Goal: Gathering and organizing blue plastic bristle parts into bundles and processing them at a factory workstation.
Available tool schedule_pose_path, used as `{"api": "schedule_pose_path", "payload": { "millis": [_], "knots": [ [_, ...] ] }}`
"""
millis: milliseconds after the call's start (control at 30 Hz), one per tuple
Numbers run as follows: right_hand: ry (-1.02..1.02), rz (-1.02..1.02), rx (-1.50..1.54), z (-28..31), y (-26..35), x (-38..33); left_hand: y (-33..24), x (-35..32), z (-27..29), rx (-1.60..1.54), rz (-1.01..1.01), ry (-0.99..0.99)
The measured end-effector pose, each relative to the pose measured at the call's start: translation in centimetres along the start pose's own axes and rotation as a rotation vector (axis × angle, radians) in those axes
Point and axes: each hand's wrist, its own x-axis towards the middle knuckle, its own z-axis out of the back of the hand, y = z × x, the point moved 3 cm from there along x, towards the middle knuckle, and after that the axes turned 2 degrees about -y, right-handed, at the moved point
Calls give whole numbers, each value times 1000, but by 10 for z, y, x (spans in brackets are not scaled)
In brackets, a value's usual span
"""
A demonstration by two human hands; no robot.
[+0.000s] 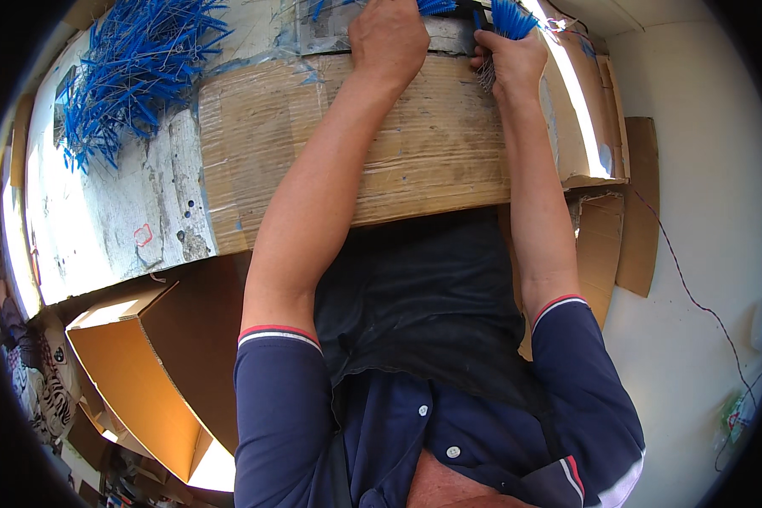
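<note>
While your right hand (516, 59) closes its grip on a blue bundle (510, 17), press the left hand (389, 38) flat — grip unclear — keeping ends even.

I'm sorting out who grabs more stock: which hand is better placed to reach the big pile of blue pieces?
Probably the left hand. The loose blue pile lies on the left side of the bench, and the right hand already grips a blue bundle on the far side.
</note>
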Motion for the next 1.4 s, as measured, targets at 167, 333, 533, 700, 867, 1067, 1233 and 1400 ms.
{"api": "schedule_pose_path", "payload": {
  "millis": [167, 333, 533, 700, 867, 1067, 1233, 1400],
  "knots": [
    [11, -29, -67, 0, -3, 1, -5, 0, 6, -95, -39, -75],
    [-31, 2, 14, -2, -7, 1, -3, 0, 5, -129, -105, -135],
    [-70, -12, 45, -3, -12, 3, -6, -2, -1, -119, -140, -154],
    [-110, 39, 218, -16, 18, -13, -5, 0, 0, -37, -90, -23],
    [-78, -83, 125, -11, 12, -5, -8, 0, 1, -66, -105, -40],
    [13, -57, 370, 6, -21, -10, 0, -6, -10, -5, -120, 53],
    [59, -65, 513, 13, -19, -11, 1, -5, -13, 19, -127, 127],
    [84, -126, 498, 19, -16, -10, -1, -6, -14, -2, -162, 132]
  ]
}}
